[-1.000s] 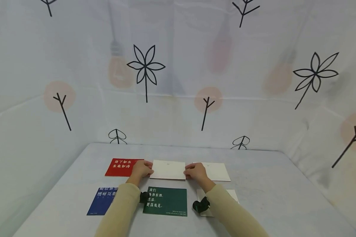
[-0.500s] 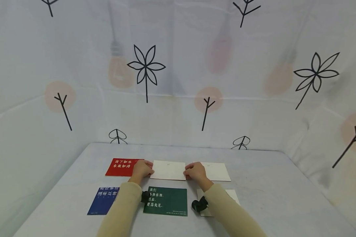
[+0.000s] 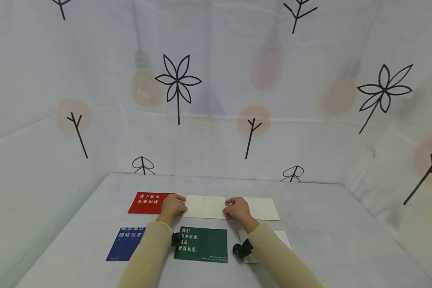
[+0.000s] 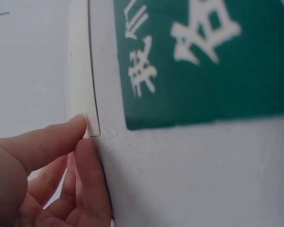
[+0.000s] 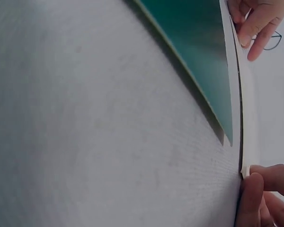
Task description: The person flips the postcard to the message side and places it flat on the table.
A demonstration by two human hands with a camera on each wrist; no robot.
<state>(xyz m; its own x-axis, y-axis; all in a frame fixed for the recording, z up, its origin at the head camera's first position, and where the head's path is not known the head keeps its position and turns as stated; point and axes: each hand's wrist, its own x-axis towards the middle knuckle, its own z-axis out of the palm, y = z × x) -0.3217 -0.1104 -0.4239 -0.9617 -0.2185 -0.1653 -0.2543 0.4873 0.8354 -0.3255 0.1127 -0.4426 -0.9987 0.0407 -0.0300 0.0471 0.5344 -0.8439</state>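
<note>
A blank-faced white card (image 3: 204, 207) lies in the middle of the back row, with only a tiny mark near its top edge. My left hand (image 3: 173, 205) pinches its left side between thumb and fingers, partly covering the red card (image 3: 145, 203) beside it. At the opposite side my right hand (image 3: 238, 209) pinches the same card, its fingers over the edge of another white card (image 3: 264, 209). In the left wrist view, the thumb (image 4: 68, 135) sits on the card's corner. The right wrist view has both hands at the card's two ends.
Nearer to me, a green card (image 3: 203, 245) with white characters lies between my forearms. A blue card (image 3: 124, 244) is partly under the left sleeve, and a white card (image 3: 282, 237) partly under the right. A patterned white cloth (image 3: 216, 144) rises behind the table (image 3: 320, 224).
</note>
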